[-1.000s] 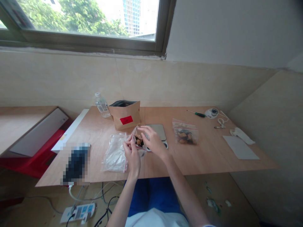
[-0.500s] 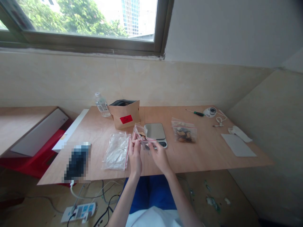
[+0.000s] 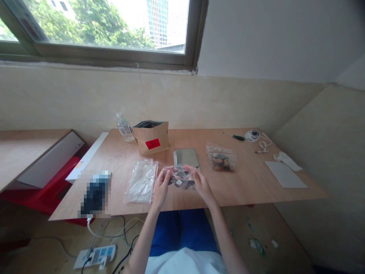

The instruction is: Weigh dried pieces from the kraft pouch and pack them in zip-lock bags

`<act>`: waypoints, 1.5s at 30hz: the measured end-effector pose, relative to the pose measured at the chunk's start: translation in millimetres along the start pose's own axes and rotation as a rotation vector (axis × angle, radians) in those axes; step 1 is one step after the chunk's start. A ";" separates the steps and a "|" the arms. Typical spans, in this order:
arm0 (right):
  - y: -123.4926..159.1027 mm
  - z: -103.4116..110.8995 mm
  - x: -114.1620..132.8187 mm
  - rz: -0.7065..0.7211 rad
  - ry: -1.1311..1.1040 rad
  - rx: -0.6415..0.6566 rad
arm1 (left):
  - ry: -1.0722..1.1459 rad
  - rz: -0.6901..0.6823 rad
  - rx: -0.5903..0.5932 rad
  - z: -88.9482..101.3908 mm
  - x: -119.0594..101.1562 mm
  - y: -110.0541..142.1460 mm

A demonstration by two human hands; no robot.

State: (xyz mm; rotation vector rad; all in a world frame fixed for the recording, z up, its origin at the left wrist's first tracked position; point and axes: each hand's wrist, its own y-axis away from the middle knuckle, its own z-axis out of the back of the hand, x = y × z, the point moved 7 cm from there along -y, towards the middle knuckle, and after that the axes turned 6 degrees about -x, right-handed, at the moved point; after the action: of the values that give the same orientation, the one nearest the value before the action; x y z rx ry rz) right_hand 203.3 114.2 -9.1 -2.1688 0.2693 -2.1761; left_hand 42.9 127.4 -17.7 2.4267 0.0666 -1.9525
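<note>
2 hands (image 3: pixel 161 187) (image 3: pixel 202 185), grips pinching clear bag (image 3: pixel 182 183) at opposite top corners.

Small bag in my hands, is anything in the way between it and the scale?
Nothing visible stands between the small bag and the scale just beyond it. The other filled bag lies to the right of that path, the flat clear bags to the left.

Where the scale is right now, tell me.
In the head view, the scale lies mid-table, right of the paper pouch, just beyond the small bag held between both hands.
</note>
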 end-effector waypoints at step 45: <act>-1.2 59.4 -91.3 0.036 0.248 -0.632 | -0.096 -0.070 -0.297 24.8 67.0 -22.1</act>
State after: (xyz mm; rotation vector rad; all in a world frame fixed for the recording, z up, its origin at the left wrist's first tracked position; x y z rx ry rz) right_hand 263.5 125.4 -99.2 -2.0961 1.1361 -2.5923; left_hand 32.0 149.5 -88.3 2.1674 0.4124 -1.9225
